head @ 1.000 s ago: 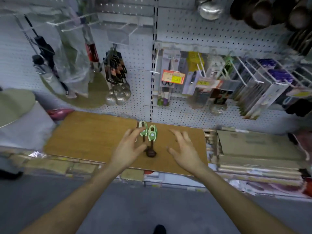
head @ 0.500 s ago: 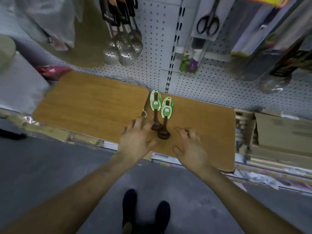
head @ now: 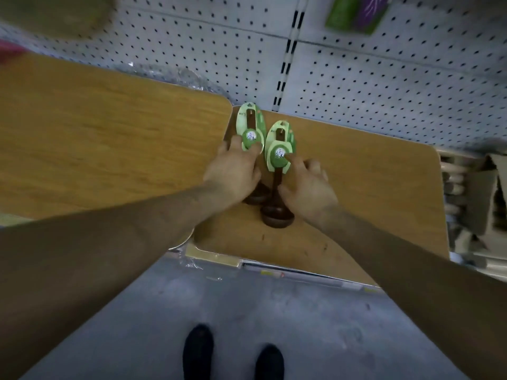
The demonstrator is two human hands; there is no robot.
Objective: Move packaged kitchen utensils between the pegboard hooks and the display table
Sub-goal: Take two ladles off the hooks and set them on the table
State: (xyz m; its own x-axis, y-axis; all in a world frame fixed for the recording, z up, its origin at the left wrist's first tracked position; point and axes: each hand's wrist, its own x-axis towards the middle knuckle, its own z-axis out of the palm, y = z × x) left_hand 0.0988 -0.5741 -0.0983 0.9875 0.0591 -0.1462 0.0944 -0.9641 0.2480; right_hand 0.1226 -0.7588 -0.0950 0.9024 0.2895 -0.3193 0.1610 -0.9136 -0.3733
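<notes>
Two dark wooden spoons with green card labels lie side by side on the wooden display table (head: 370,187), handles pointing at the pegboard (head: 384,78). My left hand (head: 236,168) lies over the left spoon (head: 251,122), fingers curled around its handle and touching the card. My right hand (head: 310,187) is at the right spoon (head: 277,216), thumb against the handle and index finger on the card's edge. Both spoon bowls rest on the table.
A second wooden board (head: 109,146) adjoins on the left, with crumpled clear plastic (head: 164,75) behind it. A green and purple package (head: 354,12) hangs above. Cardboard boxes (head: 472,193) stand to the right. My shoes (head: 197,349) are on the grey floor.
The camera has tipped down and closer. Both hands have moved forward from hovering near the spoon bowls and now touch the spoons' handles and cards.
</notes>
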